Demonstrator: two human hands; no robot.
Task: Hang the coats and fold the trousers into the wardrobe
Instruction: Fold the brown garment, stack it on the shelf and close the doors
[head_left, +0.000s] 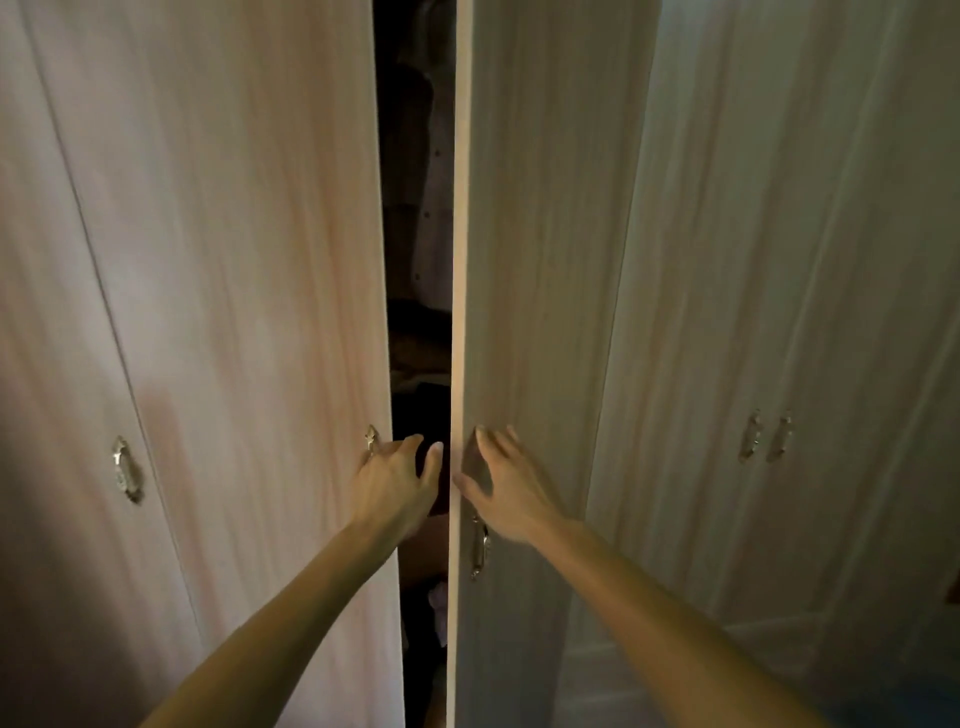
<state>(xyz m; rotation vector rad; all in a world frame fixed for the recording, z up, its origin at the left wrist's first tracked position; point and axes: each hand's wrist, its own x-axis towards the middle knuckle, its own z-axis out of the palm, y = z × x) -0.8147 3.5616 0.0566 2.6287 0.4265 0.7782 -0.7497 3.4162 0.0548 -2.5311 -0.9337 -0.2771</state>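
I face a pale wooden wardrobe. Its left door (234, 260) stands nearly shut, and the right door (540, 260) is swung slightly out, leaving a narrow dark gap. Hanging clothes (434, 208) and dim folded piles (421, 353) show through the gap. My left hand (395, 480) lies on the left door's edge, covering most of the metal handle (371, 436), with its thumb over the gap. My right hand (506, 480) rests flat on the right door with fingers spread, its thumb at the door's edge, just above that door's handle (479, 551). No coat or trousers are in either hand.
More wardrobe doors flank these two: one at far left with a handle (126, 470), and a pair at right with two handles (763, 435). The room is dim. A strip of floor (883, 696) shows at the lower right.
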